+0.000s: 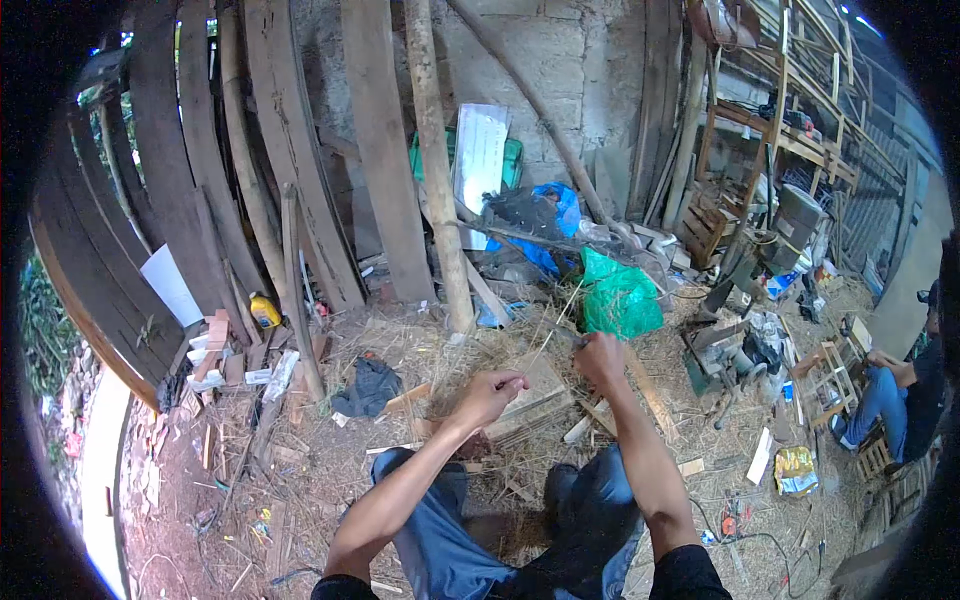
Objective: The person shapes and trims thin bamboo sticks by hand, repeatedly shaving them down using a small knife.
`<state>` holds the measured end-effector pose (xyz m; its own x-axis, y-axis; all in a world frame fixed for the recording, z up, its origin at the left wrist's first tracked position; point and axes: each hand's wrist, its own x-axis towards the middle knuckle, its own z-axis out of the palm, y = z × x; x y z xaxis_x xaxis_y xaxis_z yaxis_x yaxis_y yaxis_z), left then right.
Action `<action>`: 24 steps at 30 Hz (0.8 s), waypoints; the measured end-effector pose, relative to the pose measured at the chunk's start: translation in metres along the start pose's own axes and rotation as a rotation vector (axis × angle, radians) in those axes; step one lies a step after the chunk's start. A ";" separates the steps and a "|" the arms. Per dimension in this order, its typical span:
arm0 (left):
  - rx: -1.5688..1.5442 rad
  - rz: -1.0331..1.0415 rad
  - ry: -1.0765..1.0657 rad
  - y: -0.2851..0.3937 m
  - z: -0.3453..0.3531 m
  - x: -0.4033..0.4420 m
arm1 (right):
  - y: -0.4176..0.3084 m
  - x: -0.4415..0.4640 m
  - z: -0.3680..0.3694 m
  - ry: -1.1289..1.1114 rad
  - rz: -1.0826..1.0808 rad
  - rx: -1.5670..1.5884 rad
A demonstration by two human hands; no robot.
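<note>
Left bare hand (pixel 490 397) and right bare hand (pixel 600 361) show fingers drawn closed; contents cannot be determined; pale flat wooden board (pixel 543 388) lies nearby

The floor (pixel 168 515) bears scattered straw (pixel 350 500) and wood scraps (pixel 692 467); a dark crumpled sheet (pixel 372 388) lies left of centre, a yellow packet (pixel 796 471) near a white strip (pixel 760 455) at right.

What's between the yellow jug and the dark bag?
A leaning wooden pole stands between the yellow jug and the dark bag, in the head view.
</note>
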<state>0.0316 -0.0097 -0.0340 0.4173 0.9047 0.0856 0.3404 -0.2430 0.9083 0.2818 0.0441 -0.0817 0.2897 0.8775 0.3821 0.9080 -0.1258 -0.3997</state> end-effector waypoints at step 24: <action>0.228 0.184 0.313 -0.008 0.006 0.007 | -0.051 -0.024 -0.008 -0.040 -0.307 0.017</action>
<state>0.0366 -0.0038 -0.0429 0.2243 0.8932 0.3897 0.4766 -0.4494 0.7556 0.2309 0.0257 -0.0636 -0.0103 0.8910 0.4540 0.9458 0.1561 -0.2848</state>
